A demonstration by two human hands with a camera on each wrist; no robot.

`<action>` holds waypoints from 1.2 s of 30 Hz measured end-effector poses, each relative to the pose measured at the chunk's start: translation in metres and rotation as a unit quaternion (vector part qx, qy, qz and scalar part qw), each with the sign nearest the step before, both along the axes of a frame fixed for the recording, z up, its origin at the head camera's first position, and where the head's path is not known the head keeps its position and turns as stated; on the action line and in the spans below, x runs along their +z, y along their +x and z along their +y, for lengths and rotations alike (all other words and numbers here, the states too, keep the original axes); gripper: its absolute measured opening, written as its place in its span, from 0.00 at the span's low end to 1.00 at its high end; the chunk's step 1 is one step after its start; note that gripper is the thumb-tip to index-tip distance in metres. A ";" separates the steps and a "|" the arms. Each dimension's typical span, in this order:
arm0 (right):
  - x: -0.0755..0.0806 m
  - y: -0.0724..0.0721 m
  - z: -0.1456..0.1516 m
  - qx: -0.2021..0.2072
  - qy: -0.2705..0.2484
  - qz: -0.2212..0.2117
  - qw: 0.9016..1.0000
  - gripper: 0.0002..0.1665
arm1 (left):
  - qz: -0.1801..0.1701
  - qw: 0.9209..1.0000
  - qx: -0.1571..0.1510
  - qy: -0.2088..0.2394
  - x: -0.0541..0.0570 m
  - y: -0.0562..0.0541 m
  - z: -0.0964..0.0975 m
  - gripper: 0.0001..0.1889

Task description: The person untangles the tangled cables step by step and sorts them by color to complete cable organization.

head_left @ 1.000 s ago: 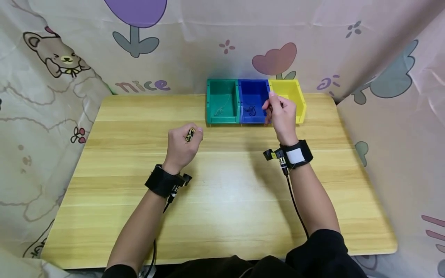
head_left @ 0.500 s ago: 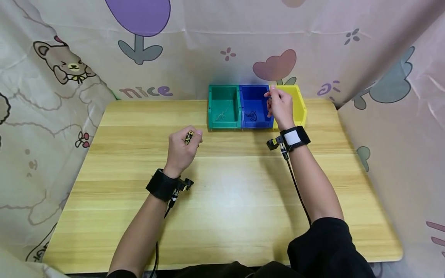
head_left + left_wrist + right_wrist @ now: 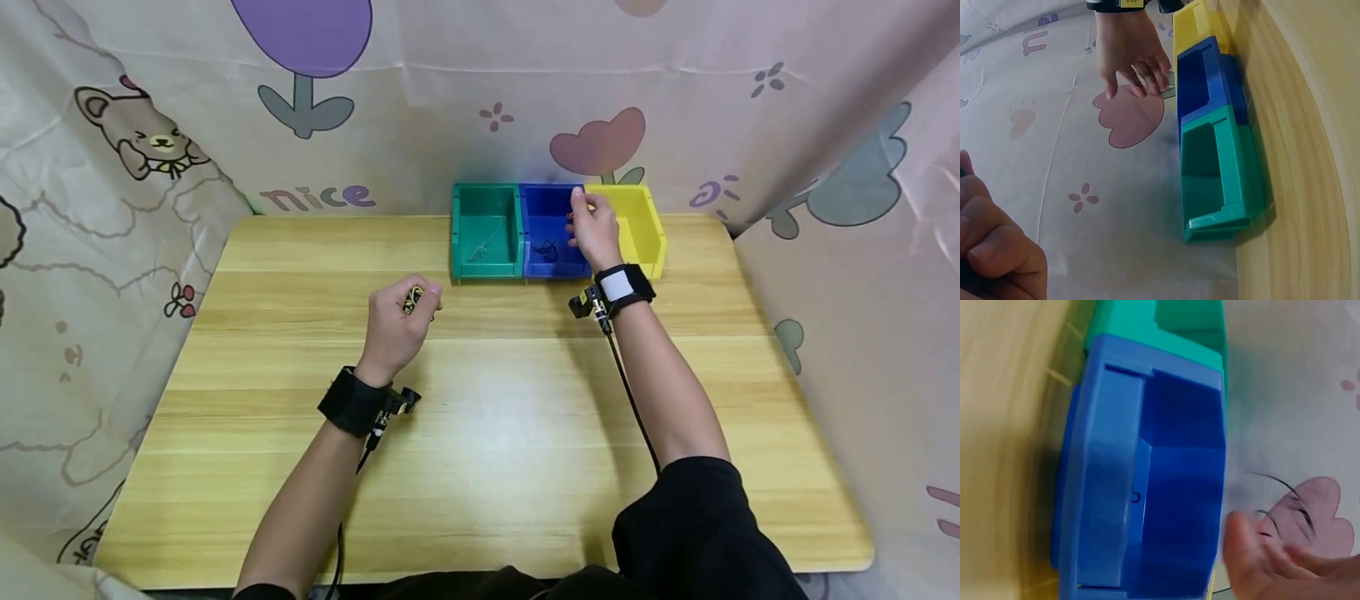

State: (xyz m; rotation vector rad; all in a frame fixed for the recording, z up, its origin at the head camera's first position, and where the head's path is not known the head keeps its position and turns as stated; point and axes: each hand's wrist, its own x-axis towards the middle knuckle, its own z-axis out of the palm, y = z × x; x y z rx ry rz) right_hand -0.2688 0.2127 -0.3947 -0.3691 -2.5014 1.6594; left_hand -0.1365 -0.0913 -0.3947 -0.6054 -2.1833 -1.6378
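Note:
In the head view my left hand (image 3: 397, 329) is curled round a bundle of yellow and black strands (image 3: 413, 299), held over the table left of the bins. My right hand (image 3: 597, 236) hovers by the border of the blue bin (image 3: 558, 272) and the yellow bin (image 3: 643, 237). Thin dark strands (image 3: 1305, 515), blurred, stick out from its pinched fingertips in the right wrist view. Inside the blue bin lies a small tangle of black strands (image 3: 545, 251). The green bin (image 3: 456, 229) has a few pale strands (image 3: 480, 250) in it.
All three bins stand side by side at the back of the wooden table (image 3: 495, 400), against a printed cloth (image 3: 420, 125). More cloth hangs at the left and right sides. Cables trail from both wrist cameras along the forearms.
The right hand has shifted left, from over the yellow bin toward the blue one. The left hand stays nearly still with its bundle. The head view has tilted slightly.

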 end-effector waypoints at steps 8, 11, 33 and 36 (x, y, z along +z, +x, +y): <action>0.002 0.008 -0.005 0.094 0.060 -0.026 0.993 0.47 | -0.045 0.998 -0.010 0.031 -0.002 -0.001 -0.003 0.14; 0.004 0.015 -0.010 0.123 0.067 0.007 0.990 0.43 | -0.063 0.995 -0.033 0.066 -0.001 -0.001 -0.002 0.17; 0.043 0.104 -0.103 0.364 0.040 0.229 0.902 0.13 | -0.121 0.970 -0.100 0.188 0.001 -0.001 0.009 0.13; 0.041 0.110 -0.114 0.383 0.039 0.245 0.890 0.12 | -0.126 0.971 -0.105 0.175 0.001 0.001 0.012 0.15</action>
